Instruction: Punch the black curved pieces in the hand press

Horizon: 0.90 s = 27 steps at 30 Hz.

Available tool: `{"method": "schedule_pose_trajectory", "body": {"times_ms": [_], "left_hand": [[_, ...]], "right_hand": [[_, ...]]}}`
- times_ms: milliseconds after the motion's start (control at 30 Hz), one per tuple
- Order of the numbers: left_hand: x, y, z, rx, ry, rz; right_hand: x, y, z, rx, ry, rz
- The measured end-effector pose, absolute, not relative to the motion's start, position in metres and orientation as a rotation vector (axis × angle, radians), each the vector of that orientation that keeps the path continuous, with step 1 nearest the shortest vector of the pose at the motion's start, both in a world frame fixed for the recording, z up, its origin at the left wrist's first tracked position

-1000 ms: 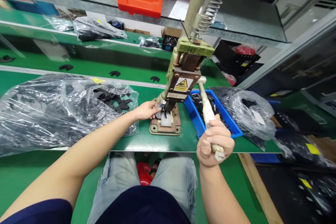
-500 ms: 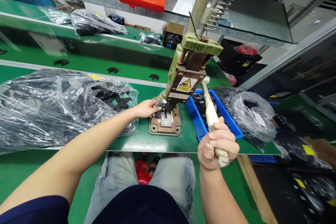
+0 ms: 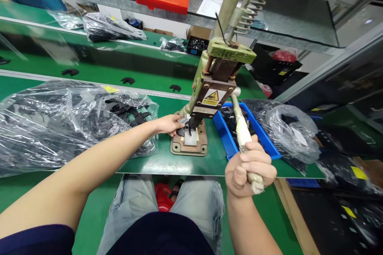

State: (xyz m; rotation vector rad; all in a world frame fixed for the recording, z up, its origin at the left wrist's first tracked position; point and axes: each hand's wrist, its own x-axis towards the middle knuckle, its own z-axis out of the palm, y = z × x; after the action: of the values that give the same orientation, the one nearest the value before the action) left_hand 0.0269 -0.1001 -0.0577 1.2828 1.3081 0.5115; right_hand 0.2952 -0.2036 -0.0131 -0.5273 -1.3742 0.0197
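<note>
Both your hands are occupied. Nearest, your right hand (image 3: 250,170) wraps closed around the pale, wrapped lever handle (image 3: 243,129); a smooth, even pull would likely serve better than a jerk. Further on, your left hand (image 3: 169,124) pinches the edge of the thin, dark-grey curved piece (image 3: 181,132), nearly closed. That piece sits over the brown metal base (image 3: 176,148), by the dark steel ram (image 3: 196,122) of the green-painted press (image 3: 230,51); whether they touch, you cannot tell. Ideally, hold it flat and square, fingers outside the ram's path. Beyond lie black curved pieces (image 3: 128,81), spaced apart.
</note>
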Motion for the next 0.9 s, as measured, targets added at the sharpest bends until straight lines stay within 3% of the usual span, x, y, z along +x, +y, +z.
{"method": "schedule_pose_trajectory", "body": {"times_ms": [300, 600, 667, 767, 833, 900], "left_hand": [[0.032, -0.098, -0.044, 1.082, 1.311, 0.380], [0.033, -0.128, -0.047, 1.019, 1.245, 0.683], [0.026, -0.145, -0.044, 1.051, 1.204, 0.776], [0.015, -0.176, -0.034, 1.114, 1.120, 0.857], [0.012, -0.197, -0.025, 1.144, 1.067, 0.872], [0.013, -0.214, -0.017, 1.161, 1.039, 0.877]], "right_hand": [[0.292, -0.203, -0.004, -0.509, -1.359, 0.001], [0.294, -0.148, 0.112, -0.375, -1.450, 0.141], [0.300, -0.143, 0.095, -0.513, -1.407, 0.150], [0.300, -0.153, 0.030, -0.709, -1.364, 0.239], [0.290, -0.170, -0.018, -0.862, -1.456, 0.687], [0.274, -0.191, -0.054, -0.898, -1.538, 0.896]]}}
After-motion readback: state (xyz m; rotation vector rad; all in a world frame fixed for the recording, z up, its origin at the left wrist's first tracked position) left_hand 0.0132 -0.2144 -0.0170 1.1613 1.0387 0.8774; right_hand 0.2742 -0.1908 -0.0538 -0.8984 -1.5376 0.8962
